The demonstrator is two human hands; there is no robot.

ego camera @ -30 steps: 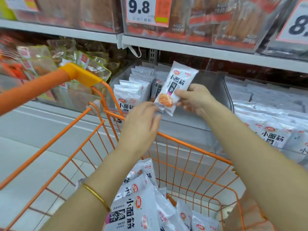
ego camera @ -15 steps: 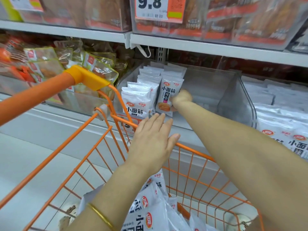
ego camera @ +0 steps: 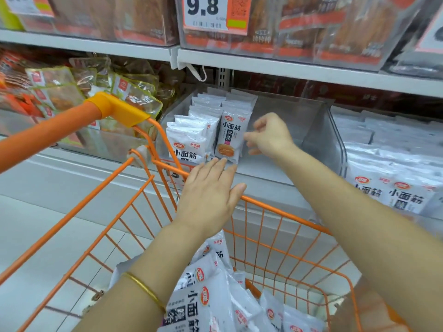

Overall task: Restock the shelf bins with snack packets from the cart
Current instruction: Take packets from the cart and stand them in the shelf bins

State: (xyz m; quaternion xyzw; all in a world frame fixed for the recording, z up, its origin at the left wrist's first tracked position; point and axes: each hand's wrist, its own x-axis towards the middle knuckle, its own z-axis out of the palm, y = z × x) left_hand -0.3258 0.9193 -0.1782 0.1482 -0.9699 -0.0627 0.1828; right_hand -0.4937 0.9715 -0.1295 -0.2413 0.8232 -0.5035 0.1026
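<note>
A clear plastic shelf bin [ego camera: 318,130] holds two rows of white snack packets at its left side. The front packet of the right row [ego camera: 231,137] stands upright. My right hand [ego camera: 269,136] hovers just right of that packet, fingers loosely curled, holding nothing. My left hand [ego camera: 211,197], fingers straight, hangs flat over the far rim of the orange cart [ego camera: 282,213]. More white snack packets [ego camera: 203,300] lie piled in the cart below my left forearm.
A neighbouring bin at the right [ego camera: 393,178] is full of the same white packets. Left of the target bin sit clear yellow-edged snack bags [ego camera: 134,94]. The cart's orange handle [ego camera: 60,130] crosses the left. A shelf with a 9.8 price tag [ego camera: 207,13] runs overhead.
My right hand carried a packet into the bin, stood it at the front of the right row and let go. My left hand moved back over the cart rim.
</note>
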